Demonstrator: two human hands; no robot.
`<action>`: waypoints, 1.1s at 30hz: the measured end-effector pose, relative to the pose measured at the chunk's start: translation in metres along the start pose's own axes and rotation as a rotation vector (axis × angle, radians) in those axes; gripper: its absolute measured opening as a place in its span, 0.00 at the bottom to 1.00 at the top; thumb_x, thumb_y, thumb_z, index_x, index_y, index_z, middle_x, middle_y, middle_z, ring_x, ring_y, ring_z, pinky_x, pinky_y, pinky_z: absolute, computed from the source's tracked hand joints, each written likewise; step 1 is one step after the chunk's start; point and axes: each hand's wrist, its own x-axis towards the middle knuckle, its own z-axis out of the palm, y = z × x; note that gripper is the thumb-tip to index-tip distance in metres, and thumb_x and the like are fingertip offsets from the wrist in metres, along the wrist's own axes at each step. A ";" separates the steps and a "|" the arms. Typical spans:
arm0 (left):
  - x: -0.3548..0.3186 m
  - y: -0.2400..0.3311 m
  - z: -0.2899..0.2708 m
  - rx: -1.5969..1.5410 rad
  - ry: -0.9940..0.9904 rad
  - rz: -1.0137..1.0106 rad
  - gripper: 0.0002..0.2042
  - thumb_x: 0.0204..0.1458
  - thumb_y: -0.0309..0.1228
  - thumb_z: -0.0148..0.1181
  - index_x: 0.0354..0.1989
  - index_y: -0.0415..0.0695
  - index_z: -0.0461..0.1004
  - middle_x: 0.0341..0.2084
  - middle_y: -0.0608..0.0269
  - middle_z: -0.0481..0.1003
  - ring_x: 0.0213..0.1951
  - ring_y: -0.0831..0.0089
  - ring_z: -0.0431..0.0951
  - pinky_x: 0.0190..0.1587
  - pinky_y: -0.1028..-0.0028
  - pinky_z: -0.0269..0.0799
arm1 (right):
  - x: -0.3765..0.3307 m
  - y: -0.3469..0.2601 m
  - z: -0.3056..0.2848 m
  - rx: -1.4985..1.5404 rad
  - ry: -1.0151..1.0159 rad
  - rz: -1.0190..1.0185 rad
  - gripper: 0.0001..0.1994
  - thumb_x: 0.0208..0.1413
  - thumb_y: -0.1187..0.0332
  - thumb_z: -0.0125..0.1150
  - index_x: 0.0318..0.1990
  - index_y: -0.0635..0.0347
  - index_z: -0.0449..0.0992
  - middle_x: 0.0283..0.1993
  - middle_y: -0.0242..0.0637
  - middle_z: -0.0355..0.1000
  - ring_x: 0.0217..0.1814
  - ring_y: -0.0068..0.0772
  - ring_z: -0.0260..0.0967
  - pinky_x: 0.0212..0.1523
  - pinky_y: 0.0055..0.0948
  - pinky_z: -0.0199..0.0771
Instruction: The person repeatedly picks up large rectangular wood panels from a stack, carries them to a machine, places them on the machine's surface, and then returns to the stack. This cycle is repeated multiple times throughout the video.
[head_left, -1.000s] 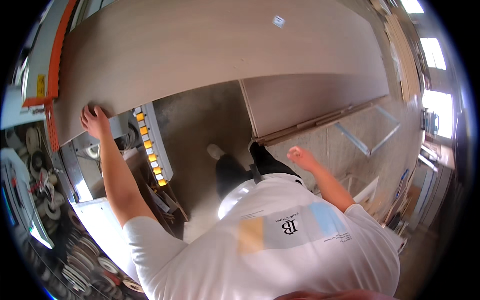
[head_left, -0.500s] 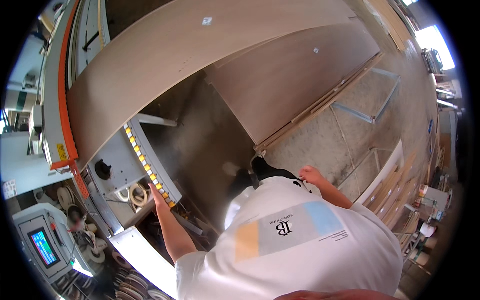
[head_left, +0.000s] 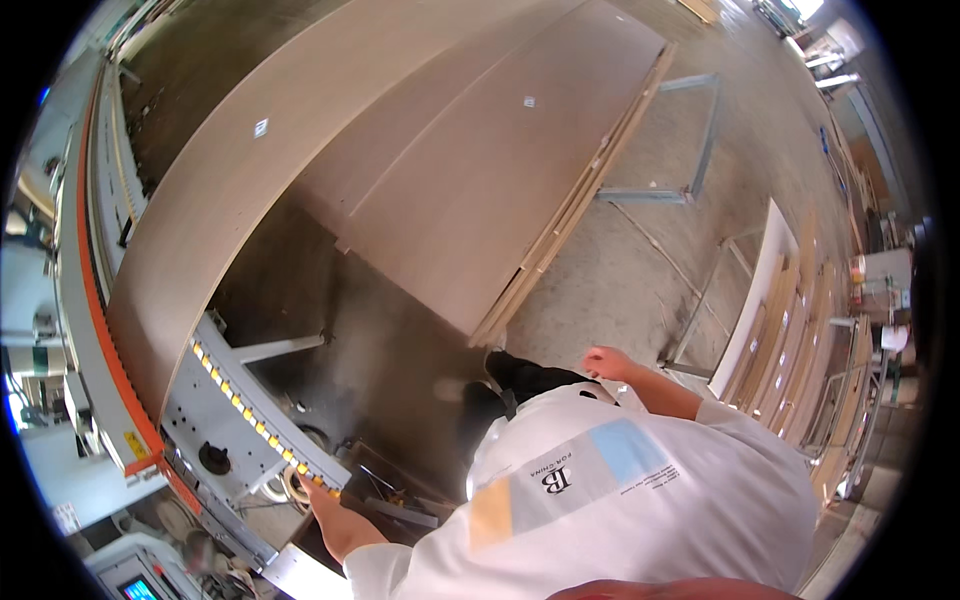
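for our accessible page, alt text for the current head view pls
A person in a white T-shirt has the left hand at a yellow-studded strip's near end and the right hand out to the side. A long brown panel extends from an orange-edged machine, with more panels to its right.

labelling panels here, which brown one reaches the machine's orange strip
The long brown panel on the left: its near end lies at the orange strip, while the stacked panels to its right stop short of it.

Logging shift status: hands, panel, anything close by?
Left hand at roller rail, grip unclear; right hand apparently empty. Long panel meets orange-edged machine. Stacked panels alongside.
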 end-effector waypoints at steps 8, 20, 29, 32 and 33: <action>-0.043 0.059 0.036 -0.094 -0.053 -0.361 0.15 0.58 0.40 0.63 0.53 0.57 0.74 0.39 0.58 0.78 0.37 0.63 0.76 0.34 0.61 0.76 | -0.018 0.104 -0.037 -0.007 0.079 0.401 0.15 0.56 0.58 0.59 0.39 0.61 0.81 0.35 0.39 0.80 0.34 0.32 0.78 0.35 0.33 0.77; -0.034 0.009 0.052 -0.106 -0.178 -0.347 0.18 0.61 0.42 0.58 0.57 0.50 0.71 0.48 0.54 0.74 0.47 0.57 0.73 0.46 0.58 0.71 | 0.074 -0.068 0.053 0.264 0.005 -0.071 0.14 0.61 0.58 0.60 0.46 0.58 0.79 0.40 0.32 0.79 0.37 0.25 0.76 0.37 0.27 0.76; -0.060 0.019 0.059 0.177 -0.123 -0.152 0.22 0.64 0.44 0.54 0.60 0.44 0.69 0.54 0.51 0.72 0.54 0.52 0.71 0.55 0.57 0.68 | 0.125 -0.040 0.047 0.460 0.059 -0.051 0.15 0.61 0.57 0.62 0.46 0.59 0.79 0.39 0.34 0.80 0.35 0.27 0.77 0.36 0.29 0.76; -0.064 0.022 0.067 0.606 0.003 0.158 0.23 0.65 0.44 0.53 0.61 0.42 0.69 0.56 0.50 0.71 0.56 0.50 0.70 0.58 0.56 0.66 | 0.128 -0.012 0.021 0.510 0.152 0.167 0.14 0.59 0.57 0.62 0.43 0.59 0.79 0.35 0.35 0.80 0.33 0.27 0.77 0.33 0.32 0.77; -0.062 0.030 0.077 0.757 0.039 0.299 0.23 0.65 0.45 0.53 0.62 0.42 0.68 0.57 0.50 0.70 0.57 0.50 0.69 0.59 0.56 0.66 | 0.128 -0.002 0.018 0.506 0.159 0.200 0.14 0.58 0.58 0.62 0.42 0.59 0.79 0.35 0.35 0.80 0.33 0.28 0.78 0.32 0.32 0.76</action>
